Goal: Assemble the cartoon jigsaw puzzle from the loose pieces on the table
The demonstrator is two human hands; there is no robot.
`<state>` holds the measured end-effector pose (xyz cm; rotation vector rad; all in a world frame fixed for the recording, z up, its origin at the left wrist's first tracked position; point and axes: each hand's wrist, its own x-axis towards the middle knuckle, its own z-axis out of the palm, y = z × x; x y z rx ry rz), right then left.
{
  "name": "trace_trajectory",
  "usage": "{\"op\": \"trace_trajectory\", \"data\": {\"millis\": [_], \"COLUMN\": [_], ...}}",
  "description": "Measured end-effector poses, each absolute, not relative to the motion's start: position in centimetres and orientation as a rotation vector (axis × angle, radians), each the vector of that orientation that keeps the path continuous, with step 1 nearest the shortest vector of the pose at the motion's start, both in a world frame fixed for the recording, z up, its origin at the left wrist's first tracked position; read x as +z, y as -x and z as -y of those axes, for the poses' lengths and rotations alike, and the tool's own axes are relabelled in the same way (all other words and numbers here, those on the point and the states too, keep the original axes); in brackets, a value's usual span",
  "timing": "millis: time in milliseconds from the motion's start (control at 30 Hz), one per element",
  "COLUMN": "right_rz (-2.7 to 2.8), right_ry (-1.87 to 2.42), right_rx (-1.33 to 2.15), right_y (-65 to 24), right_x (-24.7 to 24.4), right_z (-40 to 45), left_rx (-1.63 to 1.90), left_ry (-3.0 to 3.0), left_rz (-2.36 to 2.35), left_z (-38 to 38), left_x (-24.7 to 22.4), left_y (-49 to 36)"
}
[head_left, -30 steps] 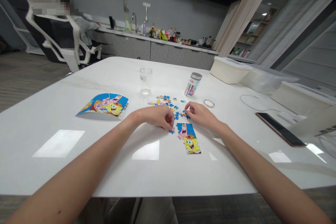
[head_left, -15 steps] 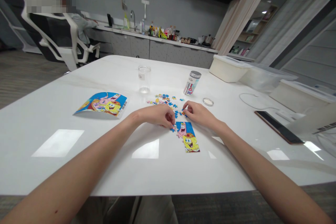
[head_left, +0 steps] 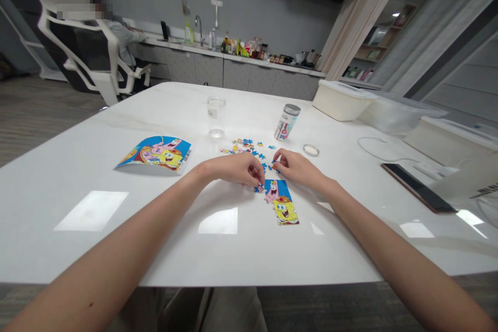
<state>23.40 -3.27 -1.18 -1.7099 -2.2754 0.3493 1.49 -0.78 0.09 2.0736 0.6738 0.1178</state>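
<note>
Joined puzzle pieces (head_left: 284, 202) showing a pink and a yellow cartoon figure lie on the white table (head_left: 163, 259). At their upper left edge, my left hand (head_left: 249, 168) pinches a small blue and pink puzzle piece (head_left: 259, 188). My right hand (head_left: 288, 164) is above the joined part, its fingertips closed on a small blue and orange piece at the near side of the loose pieces (head_left: 247, 144). Left of my hands lies a curled picture sheet (head_left: 157, 153) with the same cartoon figures.
Behind the pieces stand a clear jar (head_left: 216, 116) and a printed can (head_left: 287, 122), with a round lid (head_left: 310, 150) nearby. Lidded boxes (head_left: 340, 101), a cable and a dark phone-like slab (head_left: 418, 188) are at the right. A person sits beyond the far left corner.
The whole view has shifted slightly. Both hands keep nearly the same places, and the piece under my left hand shows a little more beside the joined part.
</note>
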Motion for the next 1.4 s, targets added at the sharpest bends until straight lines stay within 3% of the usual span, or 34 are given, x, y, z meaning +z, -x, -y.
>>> {"op": "trace_trajectory", "data": {"millis": [1400], "right_rz": [2.29], "right_ry": [1.626], "right_rx": [0.299], "right_y": [-23.9], "right_x": [-1.3], "right_z": [2.9], "left_rx": [0.292], "left_ry": [-2.193], "left_rz": [-0.688], "left_z": [1.8], "left_x": [0.0], "left_y": [-2.9]}}
